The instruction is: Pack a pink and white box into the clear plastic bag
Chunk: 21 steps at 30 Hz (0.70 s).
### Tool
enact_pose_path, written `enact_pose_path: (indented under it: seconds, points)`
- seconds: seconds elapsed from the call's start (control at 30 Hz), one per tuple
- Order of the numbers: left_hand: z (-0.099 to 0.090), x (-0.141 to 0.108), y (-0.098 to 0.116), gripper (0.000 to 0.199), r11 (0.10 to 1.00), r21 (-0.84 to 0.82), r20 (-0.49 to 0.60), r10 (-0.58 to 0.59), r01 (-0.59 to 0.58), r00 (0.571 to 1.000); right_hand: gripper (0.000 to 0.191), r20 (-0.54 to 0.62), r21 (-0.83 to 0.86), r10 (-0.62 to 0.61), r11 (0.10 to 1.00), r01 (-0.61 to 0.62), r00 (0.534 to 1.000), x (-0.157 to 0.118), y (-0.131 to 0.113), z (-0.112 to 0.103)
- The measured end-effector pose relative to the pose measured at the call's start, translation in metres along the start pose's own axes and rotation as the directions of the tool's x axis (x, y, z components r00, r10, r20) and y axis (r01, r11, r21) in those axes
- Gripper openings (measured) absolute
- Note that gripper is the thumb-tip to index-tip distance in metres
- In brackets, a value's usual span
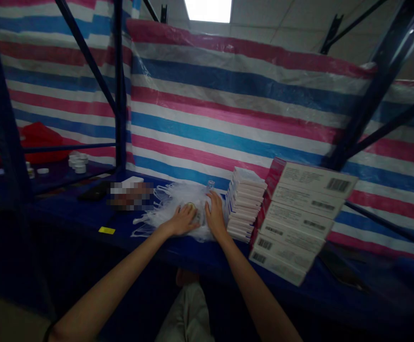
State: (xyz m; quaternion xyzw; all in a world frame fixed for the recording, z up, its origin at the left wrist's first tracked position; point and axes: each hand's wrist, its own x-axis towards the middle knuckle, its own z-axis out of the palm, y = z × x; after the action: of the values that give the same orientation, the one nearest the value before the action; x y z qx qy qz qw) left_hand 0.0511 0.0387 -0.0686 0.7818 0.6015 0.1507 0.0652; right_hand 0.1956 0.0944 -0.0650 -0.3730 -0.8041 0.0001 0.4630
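A pile of white mesh drawstring bags (pixel 169 192) lies on the blue shelf top, with both hands over its right part. My left hand (pixel 183 222) curves around a small round gold-coloured object (pixel 192 206), whose kind I cannot make out. My right hand (pixel 215 213) is beside it with thumb and fingers apart, and nothing shows between them. Just beyond the right fingertips is a small clear glass piece (pixel 211 184); whether they touch it is unclear.
Right of the hands stand a stack of thin white boxes (pixel 244 204) and a leaning stack of larger barcoded boxes (pixel 296 218). A yellow label (pixel 106 230) lies left, near the edge. White jars (pixel 79 162) stand farther left, behind a blue metal post (pixel 119 95).
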Motion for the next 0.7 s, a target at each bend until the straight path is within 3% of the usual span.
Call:
enact_pose_path:
  seconds: [0.1,0.23,0.33,0.5,0.6,0.7]
  points:
    - [0.015,-0.005,-0.008,0.064,1.0,0.012,-0.009,-0.016,0.016,1.0,0.044,0.178,-0.12,-0.006,0.992,0.028,0.984,0.002,0.001,0.006]
    - [0.022,-0.007,-0.025,0.065,0.993,0.096,-0.112,-0.062,0.073,0.992,0.049,0.354,-0.214,0.178,0.971,-0.106,0.918,-0.003,0.011,0.014]
    - [0.029,-0.008,-0.037,0.06,0.981,0.161,-0.131,-0.086,0.107,0.988,0.047,0.368,-0.232,0.246,0.958,-0.168,0.897,-0.008,0.015,0.017]
    - [0.03,-0.007,-0.038,0.054,0.976,0.182,-0.303,-0.059,0.119,0.951,0.042,0.228,-0.212,0.18,0.968,-0.132,0.957,-0.008,0.007,0.005]
    - [0.015,-0.014,-0.022,0.05,0.975,0.194,-0.526,0.012,0.106,0.85,0.032,0.087,-0.169,0.008,0.986,0.007,0.996,-0.001,-0.009,-0.017]
    - [0.005,-0.039,0.002,0.044,0.979,0.192,-0.735,0.093,0.074,0.671,0.03,-0.018,-0.124,-0.133,0.984,0.13,0.991,0.001,-0.028,-0.04]
